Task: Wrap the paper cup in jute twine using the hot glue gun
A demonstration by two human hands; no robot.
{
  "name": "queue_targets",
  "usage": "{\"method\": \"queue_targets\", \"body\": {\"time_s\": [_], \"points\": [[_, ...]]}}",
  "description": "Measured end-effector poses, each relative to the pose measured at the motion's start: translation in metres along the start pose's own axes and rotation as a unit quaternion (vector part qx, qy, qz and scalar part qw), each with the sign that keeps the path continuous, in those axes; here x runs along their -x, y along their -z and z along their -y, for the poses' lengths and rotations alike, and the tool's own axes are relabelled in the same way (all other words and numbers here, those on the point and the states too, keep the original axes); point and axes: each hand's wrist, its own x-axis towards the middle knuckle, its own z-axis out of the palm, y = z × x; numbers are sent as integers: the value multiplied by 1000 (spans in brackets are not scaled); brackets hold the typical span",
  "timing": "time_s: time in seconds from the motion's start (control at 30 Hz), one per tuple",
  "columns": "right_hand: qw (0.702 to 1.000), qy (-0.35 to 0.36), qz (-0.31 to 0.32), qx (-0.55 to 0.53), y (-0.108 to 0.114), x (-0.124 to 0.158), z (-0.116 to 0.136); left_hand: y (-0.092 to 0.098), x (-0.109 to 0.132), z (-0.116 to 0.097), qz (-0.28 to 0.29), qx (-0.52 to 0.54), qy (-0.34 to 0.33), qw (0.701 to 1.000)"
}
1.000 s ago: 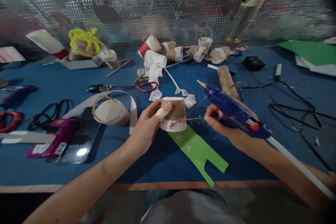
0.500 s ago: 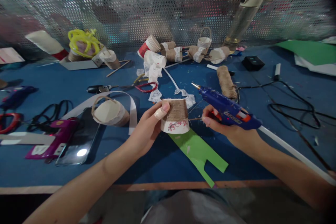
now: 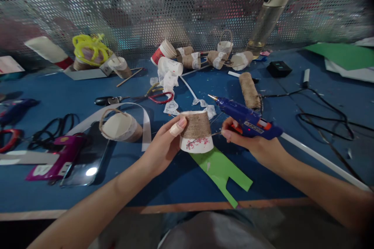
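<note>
A person's left hand [image 3: 163, 146] holds an upturned paper cup [image 3: 196, 132] just above the near middle of a blue bench [image 3: 43, 85]. The bandaged thumb presses the cup's side and the fingers curl around its far side. The right hand [image 3: 248, 146] is closed around the grip of a blue glue gun [image 3: 245, 116], whose nozzle points toward the bench's far left. Its fingertips also appear to pinch a loose strand of twine [image 3: 216, 134] that runs from the cup.

Twine coils cover the cup from its base down over most of its wall. Only the white band with a pink print by the rim is bare, so the wrapping looks mostly done, with that last band and the loose end left.

A green paper cutout [image 3: 222, 171] lies under the cup and runs toward the near edge. A twine spool [image 3: 249, 90] lies beyond the gun.

To the left, a wrapped cup with a twine handle [image 3: 119, 126] lies on its side, looking finished, near a purple glue gun [image 3: 58, 155] and a phone [image 3: 87, 159]. Scissors [image 3: 131, 98] and a lace ribbon [image 3: 171, 85] lie mid-bench. More wrapped cups [image 3: 204, 60] lie along the far edge against a perforated metal screen [image 3: 146, 7].
</note>
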Motion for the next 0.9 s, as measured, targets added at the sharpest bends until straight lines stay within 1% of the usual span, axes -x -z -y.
{"method": "queue_targets", "body": {"time_s": [0.13,0.27,0.4,0.57,0.8,0.9], "points": [[1000,4,-2,-25,0,0,-6,1,0,1,13,10,1,1000],[1000,-6,-4,-11,0,1,-8,0,1,1,27,13,1,1000],[1000,-9,-12,-17,0,2,-9,-1,1,2,24,13,-3,1000],[999,-17,-9,-30,-1,3,-10,-2,2,3,27,16,-1,1000],[999,-30,-5,-39,-1,2,-5,-2,3,4,22,12,2,1000],[998,-42,6,-42,-1,0,-2,-3,3,4,28,19,6,999]]}}
